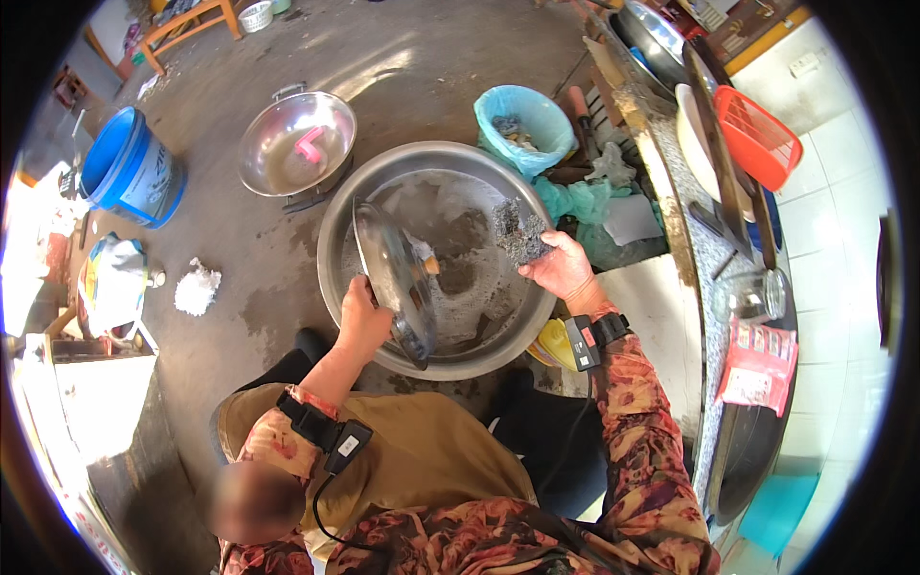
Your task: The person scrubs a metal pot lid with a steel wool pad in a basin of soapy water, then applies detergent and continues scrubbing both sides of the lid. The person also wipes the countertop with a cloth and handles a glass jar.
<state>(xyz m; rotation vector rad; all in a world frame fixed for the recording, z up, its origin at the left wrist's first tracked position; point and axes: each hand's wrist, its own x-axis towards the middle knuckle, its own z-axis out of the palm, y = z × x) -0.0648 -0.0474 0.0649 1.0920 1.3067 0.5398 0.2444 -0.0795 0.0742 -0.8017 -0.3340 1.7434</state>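
My left hand [364, 316] grips the near edge of a round metal pot lid [392, 266], which stands tilted on its side over a wide metal basin [334, 208]. A small orange-brown knob [431, 265] sticks out from the lid's right face. Cloudy, soapy water [460, 223] lies in the bottom of the basin. Over the basin's right side, my right hand [564, 266] pinches a tangled grey scouring pad [519, 233], apart from the lid.
Beyond the basin stand a steel wok [262, 147] with a pink object [309, 145] inside and a lined waste bin [517, 162]. A blue bucket [133, 172] and a white clump [197, 287] are at left. The counter at right bears a glass jar [751, 295] and a red basket [758, 136].
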